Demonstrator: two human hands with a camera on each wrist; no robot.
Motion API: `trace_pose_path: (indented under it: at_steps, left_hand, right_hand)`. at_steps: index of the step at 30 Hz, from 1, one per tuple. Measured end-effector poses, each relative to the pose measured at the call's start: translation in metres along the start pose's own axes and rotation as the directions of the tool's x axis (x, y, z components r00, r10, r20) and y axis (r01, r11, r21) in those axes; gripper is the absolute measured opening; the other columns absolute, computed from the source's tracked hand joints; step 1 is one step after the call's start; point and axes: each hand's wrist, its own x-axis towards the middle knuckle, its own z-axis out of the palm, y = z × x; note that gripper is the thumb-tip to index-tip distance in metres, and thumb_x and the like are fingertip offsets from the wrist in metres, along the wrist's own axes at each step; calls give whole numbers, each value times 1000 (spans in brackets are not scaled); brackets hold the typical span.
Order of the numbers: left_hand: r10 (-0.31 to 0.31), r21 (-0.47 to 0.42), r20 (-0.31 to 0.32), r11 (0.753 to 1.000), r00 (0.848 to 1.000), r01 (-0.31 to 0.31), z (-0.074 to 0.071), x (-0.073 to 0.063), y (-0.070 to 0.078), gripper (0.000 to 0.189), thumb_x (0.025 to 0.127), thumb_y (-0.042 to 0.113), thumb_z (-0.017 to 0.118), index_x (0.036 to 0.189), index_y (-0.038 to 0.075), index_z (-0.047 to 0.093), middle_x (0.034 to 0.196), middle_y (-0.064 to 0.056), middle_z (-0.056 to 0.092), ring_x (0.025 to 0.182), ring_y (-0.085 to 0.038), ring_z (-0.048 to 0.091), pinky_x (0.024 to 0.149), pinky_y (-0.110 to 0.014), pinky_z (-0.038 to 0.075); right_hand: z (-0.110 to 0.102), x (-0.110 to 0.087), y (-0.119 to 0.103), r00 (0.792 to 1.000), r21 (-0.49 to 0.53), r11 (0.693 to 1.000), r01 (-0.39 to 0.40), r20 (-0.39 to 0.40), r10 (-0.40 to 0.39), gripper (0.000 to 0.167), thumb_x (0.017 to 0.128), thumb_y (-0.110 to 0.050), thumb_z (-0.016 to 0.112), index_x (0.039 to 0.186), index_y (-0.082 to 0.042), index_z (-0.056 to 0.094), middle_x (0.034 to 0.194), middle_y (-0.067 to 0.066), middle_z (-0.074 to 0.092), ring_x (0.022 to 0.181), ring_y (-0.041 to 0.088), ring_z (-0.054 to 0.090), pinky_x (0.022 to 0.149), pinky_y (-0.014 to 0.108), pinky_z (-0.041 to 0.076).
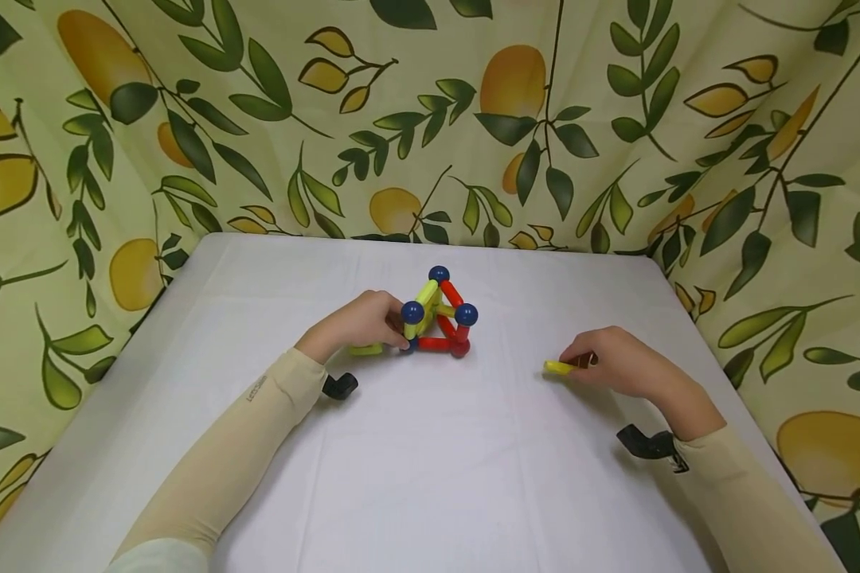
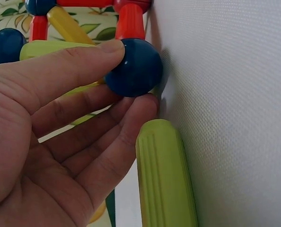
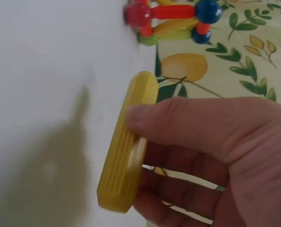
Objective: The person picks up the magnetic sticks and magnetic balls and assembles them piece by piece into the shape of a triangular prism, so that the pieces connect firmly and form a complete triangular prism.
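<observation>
A frame of magnetic rods and balls [image 1: 434, 344] stands on the table, built of red, yellow and lime rods with blue and red balls at the corners. My left hand [image 1: 361, 322] is at its left side. In the left wrist view the thumb and fingers pinch a blue ball [image 2: 139, 68] at a bottom corner. Beside those fingers a loose lime rod [image 2: 164, 175] lies on the table. Off to the right, my right hand [image 1: 619, 362] holds a yellow rod [image 3: 126, 146] between thumb and fingers, above the tabletop, its long side facing the right wrist camera.
A white cloth covers the table [image 1: 430, 477]. Behind it and along both sides hangs a curtain [image 1: 394, 119] with a leaf and fruit print. Black wrist-worn pieces [image 1: 645, 442] stick out below each wrist.
</observation>
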Motion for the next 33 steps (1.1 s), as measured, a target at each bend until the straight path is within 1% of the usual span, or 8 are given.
trace_pose_path:
  at_steps: [3, 9, 14, 18, 21, 24, 28, 33]
  left_hand:
    - [-8, 3, 2, 1000, 1000, 8, 0, 1, 0, 29, 88, 9, 91, 115, 3, 80, 97, -1, 78, 91, -19, 73, 92, -38, 59]
    - [-11, 5, -3, 1000, 1000, 11, 1, 1, -2, 31, 88, 9, 91, 117, 2, 80, 99, -2, 78, 92, -18, 73, 93, -38, 59]
    - [-5, 5, -6, 1000, 1000, 5, 1, 1, -2, 31, 88, 9, 91, 117, 2, 80, 99, -2, 78, 92, -18, 74, 92, -38, 60]
    - [-4, 9, -10, 1000, 1000, 4, 1, 1, -1, 30, 88, 8, 91, 115, 2, 80, 98, -2, 78, 91, -19, 73, 92, -38, 60]
    - [-1, 7, -12, 1000, 1000, 1, 1, 2, -1, 29, 88, 7, 91, 114, 3, 81, 97, -2, 78, 91, -19, 73, 91, -38, 59]
    - [1, 6, -11, 1000, 1000, -1, 0, 2, -1, 29, 87, 8, 92, 114, 3, 81, 97, -2, 78, 90, -19, 73, 90, -37, 59]
    - [0, 11, -8, 1000, 1000, 0, 1, 2, -1, 29, 87, 8, 92, 114, 3, 81, 96, -1, 78, 90, -18, 73, 90, -37, 59]
    - [-5, 12, -12, 1000, 1000, 5, 1, 1, 0, 30, 87, 8, 92, 115, 3, 81, 97, -2, 78, 91, -19, 73, 91, -38, 59]
  right_hand:
    - [-9, 6, -6, 996, 20, 997, 71, -62, -70, 20, 90, -4, 87, 109, -10, 85, 101, -7, 76, 86, 12, 67, 76, 36, 60]
    - [-25, 30, -32, 966, 15, 979, 203, -166, -198, 25, 90, -5, 88, 114, -10, 84, 103, -7, 77, 87, 10, 68, 74, 33, 61]
    - [-38, 51, -54, 938, -4, 962, 273, -223, -267, 25, 91, -7, 88, 116, -11, 84, 104, -7, 77, 88, 10, 68, 76, 34, 61]
    - [-45, 66, -72, 915, -8, 943, 332, -240, -325, 25, 93, -8, 87, 118, -12, 83, 107, -6, 77, 91, 12, 69, 73, 35, 62]
    - [-49, 76, -82, 905, 2, 932, 363, -240, -352, 25, 94, -9, 86, 120, -11, 83, 108, -5, 77, 92, 12, 69, 73, 34, 62]
    - [-49, 86, -88, 896, 31, 923, 385, -255, -365, 28, 95, -9, 85, 123, -9, 81, 109, -3, 77, 94, 13, 70, 79, 35, 63]
    - [-48, 98, -94, 872, 73, 904, 420, -309, -380, 30, 95, -6, 84, 125, -6, 79, 111, 1, 77, 98, 17, 71, 87, 39, 63]
    - [-46, 110, -104, 844, 92, 893, 440, -384, -376, 27, 95, -8, 83, 122, -6, 79, 110, 1, 78, 98, 19, 73, 92, 42, 61]
